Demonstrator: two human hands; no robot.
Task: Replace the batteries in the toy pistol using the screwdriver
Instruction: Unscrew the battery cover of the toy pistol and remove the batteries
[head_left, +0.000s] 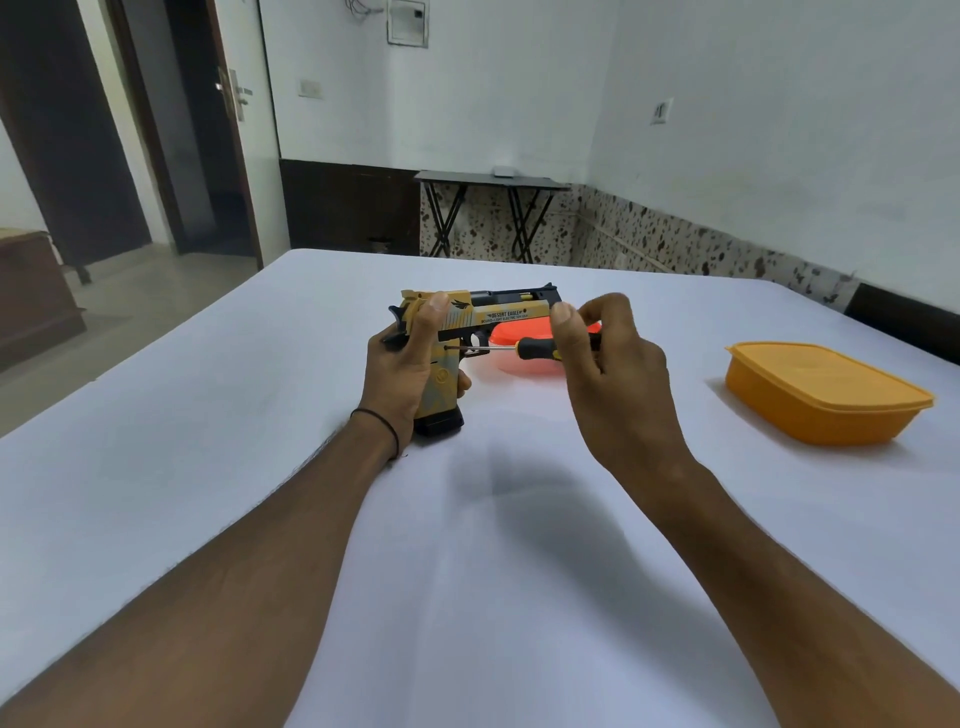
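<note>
A yellow and black toy pistol (501, 312) stands upright above the white table, barrel pointing right. My left hand (408, 364) grips its handle, thumb up on the rear of the slide. My right hand (610, 364) pinches the black and yellow handle of a screwdriver (535, 347). The thin metal shaft runs left, and its tip touches the pistol's frame just above the grip. No batteries are in sight.
A red-orange lidded box (524, 358) lies behind the screwdriver, partly hidden by my right hand. A larger orange lidded box (826, 392) sits at the right. White cloth covers the table (260, 467). A small black folding table (488, 179) stands by the far wall.
</note>
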